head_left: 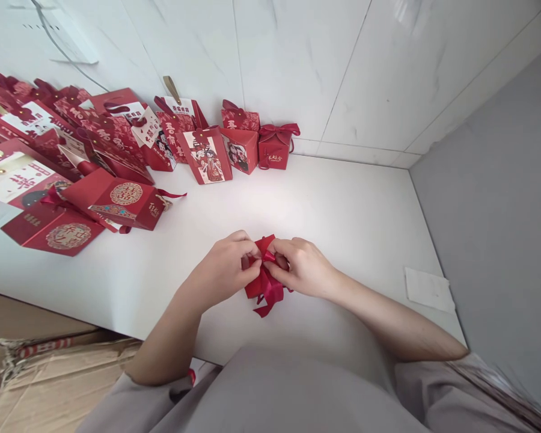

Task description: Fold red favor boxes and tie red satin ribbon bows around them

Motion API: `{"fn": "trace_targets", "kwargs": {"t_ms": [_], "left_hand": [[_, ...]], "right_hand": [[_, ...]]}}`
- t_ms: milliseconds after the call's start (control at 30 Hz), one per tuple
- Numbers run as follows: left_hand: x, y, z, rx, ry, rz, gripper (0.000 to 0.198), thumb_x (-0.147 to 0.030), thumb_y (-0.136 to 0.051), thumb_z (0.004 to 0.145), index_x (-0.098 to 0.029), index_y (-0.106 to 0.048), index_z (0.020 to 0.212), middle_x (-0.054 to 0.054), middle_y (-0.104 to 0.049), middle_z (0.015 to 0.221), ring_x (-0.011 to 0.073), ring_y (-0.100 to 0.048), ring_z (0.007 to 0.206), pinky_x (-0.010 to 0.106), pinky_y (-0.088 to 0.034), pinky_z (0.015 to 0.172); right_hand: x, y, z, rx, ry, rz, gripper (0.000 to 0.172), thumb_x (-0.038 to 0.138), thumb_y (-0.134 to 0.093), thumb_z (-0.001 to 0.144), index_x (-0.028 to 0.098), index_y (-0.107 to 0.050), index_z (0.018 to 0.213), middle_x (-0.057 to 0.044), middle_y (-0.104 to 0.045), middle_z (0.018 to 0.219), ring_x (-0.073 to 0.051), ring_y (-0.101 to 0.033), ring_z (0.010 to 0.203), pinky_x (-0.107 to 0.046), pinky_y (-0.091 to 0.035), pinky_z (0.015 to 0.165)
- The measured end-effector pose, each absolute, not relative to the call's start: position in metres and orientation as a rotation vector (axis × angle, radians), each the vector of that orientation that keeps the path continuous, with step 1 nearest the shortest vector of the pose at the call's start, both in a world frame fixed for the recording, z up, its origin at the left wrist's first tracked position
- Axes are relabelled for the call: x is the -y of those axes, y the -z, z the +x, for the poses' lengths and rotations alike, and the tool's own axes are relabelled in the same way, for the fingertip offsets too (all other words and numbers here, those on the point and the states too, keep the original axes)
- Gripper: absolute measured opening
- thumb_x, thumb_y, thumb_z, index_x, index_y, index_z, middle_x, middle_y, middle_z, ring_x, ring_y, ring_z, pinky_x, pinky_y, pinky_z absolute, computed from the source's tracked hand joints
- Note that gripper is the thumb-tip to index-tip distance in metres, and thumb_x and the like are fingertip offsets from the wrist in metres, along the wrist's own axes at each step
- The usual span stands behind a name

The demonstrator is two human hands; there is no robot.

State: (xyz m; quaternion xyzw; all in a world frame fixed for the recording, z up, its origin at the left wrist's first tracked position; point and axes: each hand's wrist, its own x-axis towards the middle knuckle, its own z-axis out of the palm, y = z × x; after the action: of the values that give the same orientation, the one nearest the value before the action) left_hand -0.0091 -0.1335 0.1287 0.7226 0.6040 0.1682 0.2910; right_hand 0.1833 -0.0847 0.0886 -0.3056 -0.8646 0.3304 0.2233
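A small red gift box (252,289) stands on the white table in front of me, partly covered by both hands. A dark red satin ribbon (270,288) lies over its top, with loose tails hanging down the near side. My left hand (228,267) is closed at the box's left side, thumb and fingertips pinching the ribbon at the middle. From the right, my right hand (302,264) pinches a loop of the same ribbon between thumb and curled fingers. The two sets of fingertips are close together over the box top. Exactly how the ribbon is knotted is hidden by the fingers.
Many red gift boxes crowd the table's left and back, including a ribbon-tied box (274,150) by the wall and a box lying on its side (130,201). A white paper sheet (428,288) lies at the right edge. Cardboard boxes (67,385) stand lower left.
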Motion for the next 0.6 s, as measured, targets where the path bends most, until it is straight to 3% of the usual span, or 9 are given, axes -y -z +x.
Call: {"fn": "trace_targets", "kwargs": {"t_ms": [300,600], "left_hand": [[0.124,-0.132,-0.017,-1.531,-0.394,1.774,0.003,-0.02,-0.056,0.076,-0.019,-0.058,0.074,-0.004,-0.06,0.073,0.0074,-0.052,0.059,0.018,-0.044,0.054],[0.12,-0.135,-0.019,-1.503,-0.365,1.668,0.005,-0.021,-0.053,0.079,-0.019,-0.055,0.075,-0.006,-0.054,0.06,0.0066,-0.044,0.053,0.017,-0.036,0.048]], "right_hand": [[0.083,-0.088,0.185,2.382,-0.973,-0.835,0.014,0.02,-0.053,0.086,0.022,-0.042,0.077,0.008,-0.046,0.057,-0.008,-0.039,0.051,-0.022,-0.032,0.054],[0.083,-0.088,0.185,2.389,-0.978,-0.822,0.015,0.019,-0.053,0.086,0.022,-0.042,0.077,0.008,-0.046,0.057,-0.008,-0.038,0.051,-0.022,-0.031,0.054]]}}
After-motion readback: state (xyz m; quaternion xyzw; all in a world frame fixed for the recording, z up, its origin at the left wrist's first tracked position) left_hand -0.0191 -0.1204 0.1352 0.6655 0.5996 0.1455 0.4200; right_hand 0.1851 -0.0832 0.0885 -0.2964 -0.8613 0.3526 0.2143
